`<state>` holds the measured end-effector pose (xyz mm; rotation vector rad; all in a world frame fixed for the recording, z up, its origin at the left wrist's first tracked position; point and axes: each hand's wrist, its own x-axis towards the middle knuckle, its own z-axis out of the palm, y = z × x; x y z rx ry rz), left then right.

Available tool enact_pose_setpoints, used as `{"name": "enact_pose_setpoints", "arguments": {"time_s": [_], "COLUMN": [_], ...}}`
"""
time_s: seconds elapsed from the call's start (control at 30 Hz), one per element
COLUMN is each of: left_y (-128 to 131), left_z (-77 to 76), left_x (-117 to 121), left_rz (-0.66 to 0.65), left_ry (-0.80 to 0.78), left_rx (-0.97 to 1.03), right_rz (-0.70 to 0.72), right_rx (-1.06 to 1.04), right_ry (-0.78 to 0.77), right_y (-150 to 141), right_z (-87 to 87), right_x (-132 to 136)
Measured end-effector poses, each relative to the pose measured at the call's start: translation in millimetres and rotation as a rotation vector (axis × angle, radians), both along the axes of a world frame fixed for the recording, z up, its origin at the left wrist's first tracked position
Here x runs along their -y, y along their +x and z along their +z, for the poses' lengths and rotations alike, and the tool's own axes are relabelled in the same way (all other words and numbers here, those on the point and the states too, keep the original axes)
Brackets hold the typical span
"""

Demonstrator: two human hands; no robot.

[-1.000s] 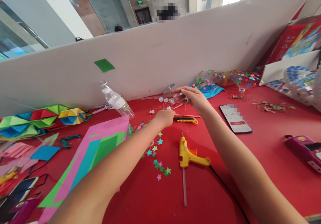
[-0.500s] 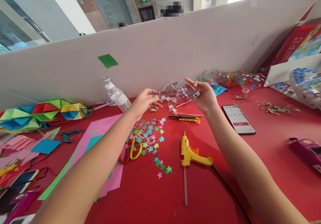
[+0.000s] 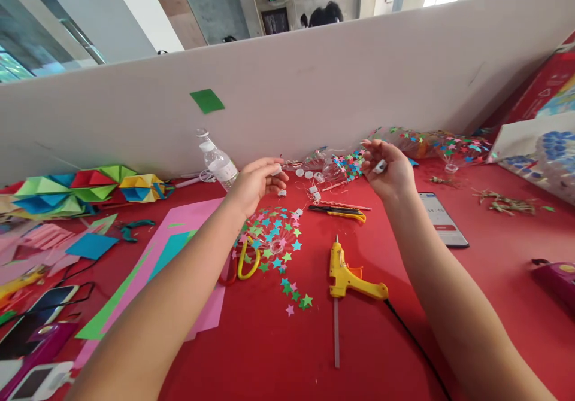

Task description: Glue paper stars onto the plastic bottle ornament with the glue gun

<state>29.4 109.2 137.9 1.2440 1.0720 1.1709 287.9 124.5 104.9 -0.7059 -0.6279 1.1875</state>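
Observation:
My left hand (image 3: 257, 185) reaches over the star-covered clear plastic piece (image 3: 274, 242), its fingers closed round a small white piece (image 3: 277, 169). A small white block with a dark spot (image 3: 380, 166) rests in the curled fingers of my right hand (image 3: 392, 170), raised near the phone. Whether a thin wire joins the two is too fine to tell. Below my left fingertips lies another white block (image 3: 282, 193), and more white blocks (image 3: 314, 194) with thin strands lie between the hands. A yellow utility knife (image 3: 345, 212) is in front of them.
A yellow glue gun (image 3: 341, 278) lies centre with its cord to the right. Scissors (image 3: 248, 260) and loose paper stars (image 3: 295, 295) are left of it. A plastic bottle (image 3: 218, 163) leans by the white partition (image 3: 278, 96). A phone (image 3: 442, 221) lies right, coloured paper (image 3: 211, 311) left.
My right hand has moved right, away from the left, and its fingers have curled more round the white block. My left hand keeps nearly the same place. The camera view has shifted slightly.

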Motion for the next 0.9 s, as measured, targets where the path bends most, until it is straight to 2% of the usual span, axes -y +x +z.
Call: {"name": "enact_pose_setpoints", "arguments": {"time_s": [0.07, 0.13, 0.23, 0.3, 0.4, 0.47, 0.53, 0.6, 0.67, 0.77, 0.83, 0.9], "left_y": [-1, -2, -4, -7, -11, -11, -9, -4, 1, 8, 10, 13], "left_z": [-1.1, -3.5, -7.6, -9.8, -11.5, -11.5, -10.7, -9.5, -8.1, -5.0, -1.8, 2.3], "left_x": [-1, -3, -10, -14, -17, -16, -12, -7, -1, 7, 10, 13], "left_rz": [-0.017, -0.001, 0.116, 0.202, 0.258, 0.259, 0.221, 0.143, 0.07, 0.03, 0.075, 0.103], "left_ry": [-0.004, -0.025, -0.074, -0.091, -0.078, -0.056, -0.024, -0.001, -0.001, 0.066, 0.202, 0.289], "left_rx": [0.022, 0.142, 0.365, 0.447, 0.44, 0.376, 0.265, 0.113, -0.018, -0.131, -0.191, -0.166], "right_rz": [-0.035, -0.04, -0.073, -0.135, -0.229, -0.24, -0.129, 0.125, 0.276, 0.263, 0.213, 0.201], "right_rx": [-0.106, -0.151, -0.145, -0.135, -0.133, -0.097, 0.014, 0.162, 0.277, 0.485, 0.687, 0.875], "right_ry": [-0.041, -0.029, 0.015, 0.044, 0.094, 0.11, 0.105, 0.092, 0.119, 0.188, 0.21, 0.187], "right_y": [5, 8, 11, 13, 10, 3, -8, -19, -27, -30, -29, -27], "right_z": [-5.6, -10.1, -15.3, -17.1, -15.0, -10.5, -5.6, -2.1, -0.6, 1.0, 2.9, 4.4], "right_x": [-6, -9, -14, -16, -15, -10, -4, 3, 9, 15, 18, 19]}}
